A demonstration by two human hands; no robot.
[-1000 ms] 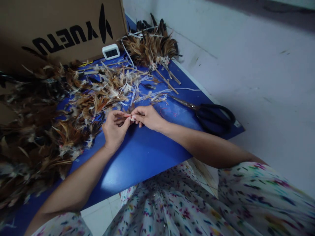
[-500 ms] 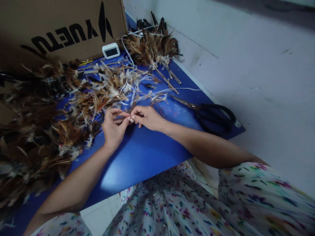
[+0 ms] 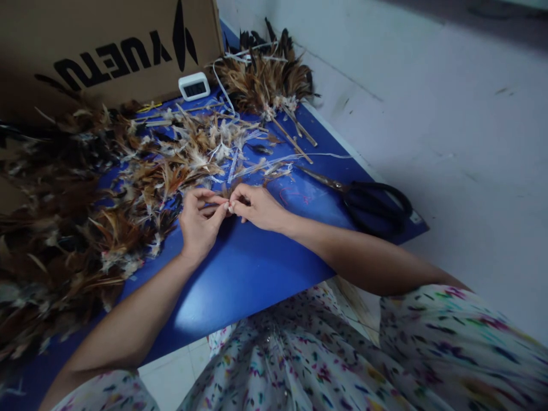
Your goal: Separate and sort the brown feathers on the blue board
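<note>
Near the middle of the blue table, my left hand and my right hand meet fingertip to fingertip. Both pinch a small bundle of feathers; its brown part shows faintly behind the fingers, and most of it is covered. A bit of red shows at the pinch, too small to make out. Just beyond my hands lies a spread of loose brown and white feathers. Thin red thread rests on the table right of my fingers.
Large black-handled scissors lie at the right edge. Behind stand a cardboard box, a white digital clock and a thick feather bunch with sticks. Darker feathers heap up at the left of the blue table.
Both hands keep their pinch at nearly the same spot. The fingertips have shifted only slightly, the right ones a little closer over the bundle.
</note>
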